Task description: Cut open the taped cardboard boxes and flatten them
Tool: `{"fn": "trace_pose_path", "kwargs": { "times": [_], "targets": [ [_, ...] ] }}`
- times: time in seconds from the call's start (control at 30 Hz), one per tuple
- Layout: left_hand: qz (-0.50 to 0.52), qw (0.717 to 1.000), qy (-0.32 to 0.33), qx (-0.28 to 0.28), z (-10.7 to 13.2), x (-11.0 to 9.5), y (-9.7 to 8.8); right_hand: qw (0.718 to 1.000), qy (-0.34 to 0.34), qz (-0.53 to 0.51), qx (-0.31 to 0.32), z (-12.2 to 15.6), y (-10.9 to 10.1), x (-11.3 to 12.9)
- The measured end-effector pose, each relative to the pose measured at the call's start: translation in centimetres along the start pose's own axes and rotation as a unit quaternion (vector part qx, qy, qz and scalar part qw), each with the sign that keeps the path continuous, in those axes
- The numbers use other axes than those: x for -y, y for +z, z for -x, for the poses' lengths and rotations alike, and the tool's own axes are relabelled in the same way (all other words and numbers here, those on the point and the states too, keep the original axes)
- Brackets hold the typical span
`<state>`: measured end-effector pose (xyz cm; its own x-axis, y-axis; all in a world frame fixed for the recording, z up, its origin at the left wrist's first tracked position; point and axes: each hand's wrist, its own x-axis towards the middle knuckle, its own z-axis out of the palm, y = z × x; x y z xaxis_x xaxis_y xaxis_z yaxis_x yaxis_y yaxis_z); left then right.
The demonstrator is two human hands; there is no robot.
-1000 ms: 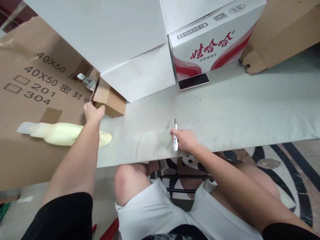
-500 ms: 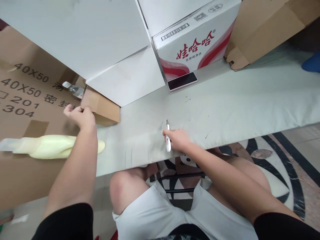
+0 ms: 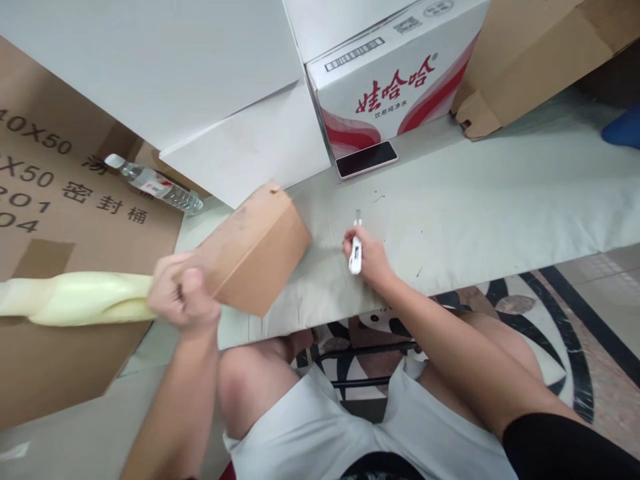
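A small brown cardboard box (image 3: 257, 250) is tilted over the pale cloth-covered table, gripped at its near left end by my left hand (image 3: 184, 292). My fingers are closed there, slightly blurred. In my right hand (image 3: 371, 255) is a white utility knife (image 3: 355, 256), its tip pointing away from me, right of the box and apart from it. Behind my left hand, a clear plastic water bottle (image 3: 157, 187) lies on its side. A pale yellow plastic-looking object (image 3: 90, 298) lies to the left and passes behind my left hand.
White boxes (image 3: 250, 143) and a red-and-white printed carton (image 3: 395, 100) line the back of the table (image 3: 480, 200). A phone (image 3: 367, 160) lies before the carton. Large brown cardboard (image 3: 60, 360) stands at the left, and an opened brown box (image 3: 520, 73) at the back right.
My left hand has taken hold of the cardboard box and pulled it right and toward me, uncovering more of the bottle. My right hand has moved slightly right and away with the utility knife.
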<state>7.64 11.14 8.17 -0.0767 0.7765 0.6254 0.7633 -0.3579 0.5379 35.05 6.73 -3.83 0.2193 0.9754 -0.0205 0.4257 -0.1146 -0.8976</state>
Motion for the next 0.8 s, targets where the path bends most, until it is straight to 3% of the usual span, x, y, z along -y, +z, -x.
{"fn": "trace_pose_path", "kwargs": {
  "times": [0.03, 0.1, 0.17, 0.27, 0.37, 0.43, 0.57, 0.7, 0.8],
  "targets": [
    [0.054, 0.995, 0.072, -0.036, 0.1, -0.3, 1.1, 0.995, 0.019, -0.077, -0.052, -0.7, 0.0, -0.1],
    [0.136, 0.984, 0.114, -0.006, 0.3, -1.0, 3.4, 0.964, 0.026, -0.218, -0.148, -1.9, -0.2, 0.1],
    [0.191, 0.977, 0.089, 0.013, 0.5, -1.7, 5.3, 0.933, -0.021, -0.287, -0.217, -2.5, -0.9, 0.6],
    [0.256, 0.966, 0.044, 0.016, 1.2, -2.6, 6.6, 0.901, -0.145, -0.294, -0.283, -2.4, -3.1, 1.9],
    [0.318, 0.948, 0.016, -0.014, 2.0, -2.8, 6.8, 0.888, -0.232, -0.278, -0.282, -1.4, -5.6, 3.1],
    [0.355, 0.935, 0.007, -0.025, 2.6, -2.4, 6.8, 0.893, -0.267, -0.263, -0.249, -0.6, -6.4, 3.6],
    [0.409, 0.911, 0.051, -0.026, 3.7, -1.3, 7.1, 0.92, -0.277, -0.221, -0.167, 0.3, -5.7, 3.6],
    [0.34, 0.93, 0.137, -0.021, 4.4, -1.1, 7.1, 0.917, -0.28, -0.193, -0.209, 0.3, -4.6, 3.5],
    [0.275, 0.947, 0.166, -0.018, 4.8, -1.2, 6.3, 0.92, -0.25, -0.18, -0.242, 0.0, -4.4, 3.5]
  ]
}}
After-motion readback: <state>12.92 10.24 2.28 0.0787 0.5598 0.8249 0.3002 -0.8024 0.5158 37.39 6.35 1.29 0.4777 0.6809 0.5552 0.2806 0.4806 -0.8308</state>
